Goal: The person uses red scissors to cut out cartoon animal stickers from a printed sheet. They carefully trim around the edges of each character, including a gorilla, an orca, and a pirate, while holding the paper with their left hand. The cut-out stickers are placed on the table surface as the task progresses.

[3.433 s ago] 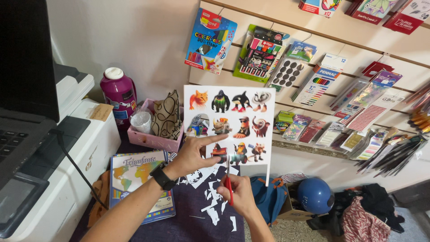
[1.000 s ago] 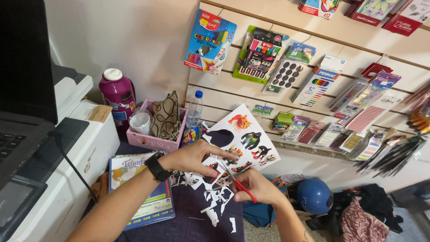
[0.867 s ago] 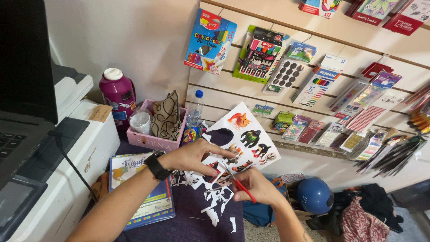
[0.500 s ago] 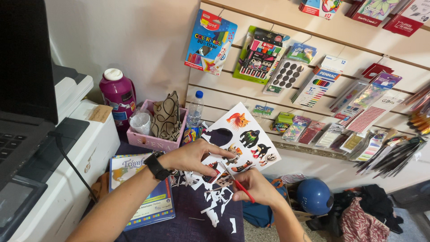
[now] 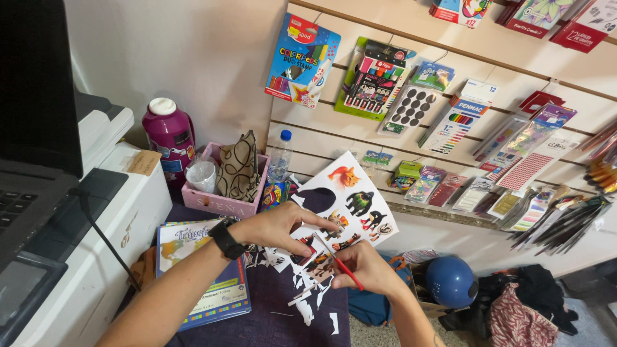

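While the left hand (image 5: 283, 226) pinches the sheet (image 5: 340, 209) taut above the worktop (image 5: 270, 321), the right hand (image 5: 366, 266), closed on red scissors (image 5: 344, 266), cuts its lower edge.

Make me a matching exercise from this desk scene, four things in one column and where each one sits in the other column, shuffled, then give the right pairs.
Things
1. magenta flask
2. blue helmet
3. sticker sheet
4. atlas book

Places
A. held in the left hand
B. on the floor at the right
C. flat on the purple cloth, under the left forearm
D. upright by the wall, left of the pink box

Pairs: 1-D, 2-B, 3-A, 4-C
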